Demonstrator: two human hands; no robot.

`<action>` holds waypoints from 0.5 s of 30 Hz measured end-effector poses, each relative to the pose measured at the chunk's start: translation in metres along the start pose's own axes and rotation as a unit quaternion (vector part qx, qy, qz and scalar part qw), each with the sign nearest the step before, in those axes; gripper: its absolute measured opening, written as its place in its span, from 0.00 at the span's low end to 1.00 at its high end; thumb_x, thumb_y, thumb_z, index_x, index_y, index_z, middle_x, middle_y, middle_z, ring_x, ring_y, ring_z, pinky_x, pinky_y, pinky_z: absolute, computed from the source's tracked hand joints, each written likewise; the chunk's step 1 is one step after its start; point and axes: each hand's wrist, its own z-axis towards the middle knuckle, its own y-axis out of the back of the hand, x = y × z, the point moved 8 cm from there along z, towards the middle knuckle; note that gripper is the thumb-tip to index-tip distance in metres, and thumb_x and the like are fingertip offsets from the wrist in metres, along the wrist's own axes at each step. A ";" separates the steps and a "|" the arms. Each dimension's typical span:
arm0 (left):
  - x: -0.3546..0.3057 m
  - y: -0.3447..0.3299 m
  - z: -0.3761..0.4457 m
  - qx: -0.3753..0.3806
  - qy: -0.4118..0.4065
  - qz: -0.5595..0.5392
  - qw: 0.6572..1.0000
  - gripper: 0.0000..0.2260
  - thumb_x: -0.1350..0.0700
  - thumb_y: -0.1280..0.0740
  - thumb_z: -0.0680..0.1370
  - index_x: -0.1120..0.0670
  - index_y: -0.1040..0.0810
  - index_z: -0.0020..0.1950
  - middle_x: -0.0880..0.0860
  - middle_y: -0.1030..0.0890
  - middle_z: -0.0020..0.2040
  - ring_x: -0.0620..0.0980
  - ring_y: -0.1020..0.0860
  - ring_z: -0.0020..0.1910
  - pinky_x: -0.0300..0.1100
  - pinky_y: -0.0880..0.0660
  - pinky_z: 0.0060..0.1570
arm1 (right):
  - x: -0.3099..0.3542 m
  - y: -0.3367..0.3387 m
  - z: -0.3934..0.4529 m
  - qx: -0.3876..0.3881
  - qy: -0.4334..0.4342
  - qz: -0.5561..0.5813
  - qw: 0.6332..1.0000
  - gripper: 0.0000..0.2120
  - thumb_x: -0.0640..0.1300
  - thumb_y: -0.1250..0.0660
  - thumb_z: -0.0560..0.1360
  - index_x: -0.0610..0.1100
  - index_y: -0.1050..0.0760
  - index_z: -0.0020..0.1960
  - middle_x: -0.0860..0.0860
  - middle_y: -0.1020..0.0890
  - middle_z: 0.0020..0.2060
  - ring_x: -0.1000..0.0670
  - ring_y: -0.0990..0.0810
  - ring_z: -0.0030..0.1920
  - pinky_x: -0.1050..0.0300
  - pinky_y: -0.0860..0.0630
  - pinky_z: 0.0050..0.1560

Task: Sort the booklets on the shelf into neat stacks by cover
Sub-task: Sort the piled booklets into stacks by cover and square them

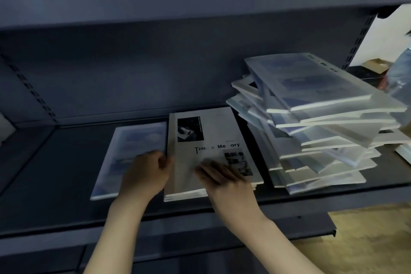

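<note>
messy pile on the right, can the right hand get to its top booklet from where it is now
Probably yes: the right hand lies flat on the Time & Memory stack beside the messy pile, and nothing stands between them.

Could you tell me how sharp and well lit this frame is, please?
Head view: dim and bluish overall; right hand smeared by motion blur over the Time & Memory stack; left hand softer too; messy pile hazy, its cover text barely legible; shelf edges bow from the wide lens.

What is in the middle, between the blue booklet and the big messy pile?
In the head view, the small stack with the Time & Memory cover lies between the blue booklet and the messy pile. Both hands touch it.
</note>
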 end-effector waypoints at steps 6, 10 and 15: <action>0.003 -0.018 -0.002 0.038 0.015 -0.016 0.999 0.14 0.44 0.42 0.78 0.51 0.25 0.40 0.49 0.22 0.37 0.49 0.24 0.39 0.43 0.27 0.38 | -0.014 -0.009 -0.001 0.092 0.044 0.034 0.994 0.22 0.49 0.41 0.71 0.47 0.25 0.63 0.52 0.22 0.60 0.49 0.23 0.60 0.55 0.26 0.59; -0.001 -0.020 -0.006 0.031 0.012 0.016 0.999 0.14 0.46 0.44 0.79 0.52 0.24 0.45 0.49 0.22 0.41 0.48 0.26 0.40 0.41 0.32 0.37 | -0.018 -0.017 -0.004 0.125 0.056 0.048 0.989 0.21 0.53 0.43 0.74 0.47 0.25 0.63 0.52 0.24 0.62 0.49 0.25 0.62 0.54 0.28 0.62; 0.000 -0.021 -0.007 0.041 0.012 0.030 0.999 0.13 0.46 0.45 0.80 0.50 0.25 0.44 0.48 0.23 0.40 0.49 0.25 0.41 0.42 0.31 0.38 | -0.017 -0.016 -0.002 0.122 0.057 0.058 0.989 0.21 0.56 0.44 0.75 0.47 0.23 0.60 0.52 0.22 0.60 0.48 0.24 0.61 0.52 0.28 0.61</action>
